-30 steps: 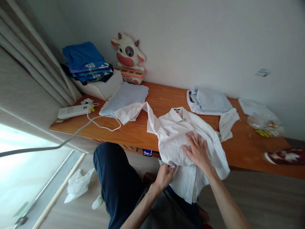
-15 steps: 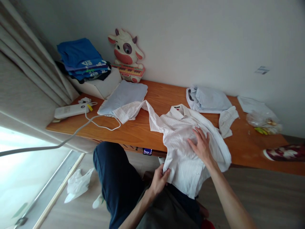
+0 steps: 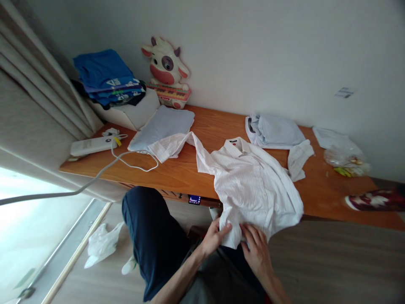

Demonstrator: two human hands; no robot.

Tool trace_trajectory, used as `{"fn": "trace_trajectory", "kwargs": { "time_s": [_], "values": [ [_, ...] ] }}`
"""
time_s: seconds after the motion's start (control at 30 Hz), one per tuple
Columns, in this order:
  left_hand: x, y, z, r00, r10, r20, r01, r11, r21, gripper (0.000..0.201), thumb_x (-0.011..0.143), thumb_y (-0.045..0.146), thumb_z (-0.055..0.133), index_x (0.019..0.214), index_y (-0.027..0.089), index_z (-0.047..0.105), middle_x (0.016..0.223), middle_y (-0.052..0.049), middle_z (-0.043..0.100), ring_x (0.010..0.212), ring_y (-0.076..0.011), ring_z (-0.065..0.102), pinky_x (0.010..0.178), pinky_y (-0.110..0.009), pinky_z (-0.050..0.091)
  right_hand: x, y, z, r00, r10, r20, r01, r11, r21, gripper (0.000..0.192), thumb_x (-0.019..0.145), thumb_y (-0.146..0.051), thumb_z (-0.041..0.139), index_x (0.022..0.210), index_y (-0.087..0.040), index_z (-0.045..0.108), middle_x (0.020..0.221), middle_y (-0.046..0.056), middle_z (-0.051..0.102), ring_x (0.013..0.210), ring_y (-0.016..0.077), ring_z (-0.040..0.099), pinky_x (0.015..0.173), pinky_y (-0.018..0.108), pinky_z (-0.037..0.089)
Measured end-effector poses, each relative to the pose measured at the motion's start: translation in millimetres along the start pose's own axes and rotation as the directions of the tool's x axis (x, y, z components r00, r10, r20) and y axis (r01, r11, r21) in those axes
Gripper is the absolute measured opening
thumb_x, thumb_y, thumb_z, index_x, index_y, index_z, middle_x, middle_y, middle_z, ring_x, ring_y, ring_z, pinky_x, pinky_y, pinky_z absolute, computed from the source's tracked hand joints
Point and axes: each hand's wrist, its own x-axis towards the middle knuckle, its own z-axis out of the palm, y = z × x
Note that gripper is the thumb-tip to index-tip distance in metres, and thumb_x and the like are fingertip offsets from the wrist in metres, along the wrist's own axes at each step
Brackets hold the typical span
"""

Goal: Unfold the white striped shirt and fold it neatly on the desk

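Note:
A white striped button-up shirt (image 3: 247,181) lies front up with its collar toward the wall, its lower part hanging over the table's front edge toward my lap. One sleeve stretches left across the table onto a folded light-blue garment (image 3: 171,122); the other cuff (image 3: 299,160) pokes out on the right. My left hand (image 3: 215,238) pinches the shirt's lower left edge between thumb and fingers. At the bottom hem, my right hand (image 3: 256,247) has its fingers curled over the cloth, gripping it; the thumb is partly at the hem.
On the wooden table (image 3: 177,177) are a folded light-blue shirt (image 3: 278,131), a clear plastic bag (image 3: 346,160), a patterned dark-red object (image 3: 376,200), a white power bank (image 3: 93,146) with a cable, and a cow toy piano (image 3: 167,71). Folded clothes (image 3: 109,78) sit on a white box.
My right hand has left the shirt's chest and come down toward me to the hem, which is now drawn up a little. My left hand keeps its pinch at the edge.

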Motion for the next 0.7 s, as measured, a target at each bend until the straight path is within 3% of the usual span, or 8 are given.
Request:
{"fn": "trace_trajectory", "kwargs": {
  "time_s": [0.1,0.2,0.3,0.4,0.43,0.53,0.6,0.7],
  "values": [
    [-2,8,2.9,1.000,0.024,-0.007,-0.024,1.000,-0.005,0.062,0.085,0.069,0.081,0.105,0.011,0.074,0.095,-0.010,0.073,0.084,-0.0193,0.065,0.077,-0.028,0.052,13,9,-15,1.000,-0.001,-0.007,0.002,0.993,0.120,0.061,0.093,-0.007,0.047,0.142,-0.039,0.065,0.118,0.007,0.077,0.112,0.0340,0.075,0.096,0.060,0.065],
    [-8,15,-0.4,1.000,0.015,-0.007,-0.015,0.999,0.043,0.064,0.089,0.069,0.076,0.117,0.011,0.071,0.088,-0.007,0.072,0.070,-0.0163,0.064,0.065,-0.027,0.053,29,12,-47,0.990,-0.039,0.134,0.011,0.979,0.202,0.058,0.092,-0.007,0.047,0.136,-0.036,0.070,0.115,0.008,0.078,0.105,0.0308,0.076,0.092,0.053,0.067],
    [-16,22,-8.8,0.998,-0.063,0.026,0.058,0.982,0.178,0.067,0.094,0.072,0.068,0.124,0.013,0.068,0.079,-0.003,0.066,0.052,-0.0123,0.055,0.048,-0.024,0.044,44,8,-85,0.923,-0.123,0.366,0.035,0.970,0.239,0.047,0.092,-0.014,0.057,0.134,-0.030,0.073,0.118,0.009,0.078,0.106,0.0293,0.076,0.094,0.047,0.065],
    [-21,27,-17.3,1.000,-0.012,0.028,-0.002,0.897,0.442,0.058,0.096,0.071,0.065,0.099,0.014,0.074,0.074,-0.001,0.063,0.056,-0.0123,0.052,0.051,-0.024,0.039,65,-2,-111,0.827,-0.171,0.535,0.026,0.963,0.268,0.039,0.094,-0.031,0.071,0.133,-0.028,0.074,0.102,0.005,0.079,0.089,0.0246,0.075,0.085,0.039,0.063],
    [-23,29,-19.0,0.999,0.027,0.024,-0.035,0.846,0.531,0.056,0.097,0.069,0.064,0.090,0.014,0.073,0.073,-0.001,0.062,0.059,-0.0128,0.052,0.054,-0.024,0.038,75,-6,-116,0.815,-0.178,0.551,0.016,0.958,0.285,0.037,0.096,-0.037,0.072,0.133,-0.028,0.074,0.095,0.003,0.078,0.084,0.0226,0.074,0.082,0.037,0.061],
    [-25,32,-19.5,0.993,0.118,0.019,-0.098,0.713,0.694,0.051,0.101,0.062,0.060,0.083,0.016,0.072,0.074,-0.001,0.063,0.065,-0.0148,0.052,0.059,-0.026,0.037,117,-19,-114,0.886,-0.172,0.432,0.002,0.930,0.366,0.029,0.104,-0.043,0.066,0.128,-0.029,0.075,0.091,0.001,0.075,0.085,0.0205,0.071,0.083,0.035,0.057],
    [-27,32,-17.6,0.991,0.131,0.039,-0.119,0.686,0.717,0.043,0.101,0.057,0.061,0.091,0.017,0.074,0.078,-0.002,0.068,0.068,-0.0166,0.057,0.061,-0.026,0.039,154,-29,-102,0.946,-0.147,0.290,0.014,0.910,0.414,0.026,0.108,-0.042,0.060,0.124,-0.028,0.075,0.095,0.003,0.074,0.091,0.0212,0.071,0.087,0.036,0.056],
    [-33,30,-17.3,0.990,0.115,0.076,-0.135,0.683,0.718,0.034,0.098,0.052,0.067,0.107,0.020,0.076,0.090,-0.004,0.076,0.074,-0.0204,0.066,0.067,-0.027,0.046,214,-42,-75,0.979,-0.153,0.136,0.079,0.895,0.438,0.026,0.109,-0.041,0.058,0.127,-0.029,0.072,0.109,0.005,0.074,0.105,0.0241,0.070,0.097,0.041,0.056]
  ]
}}
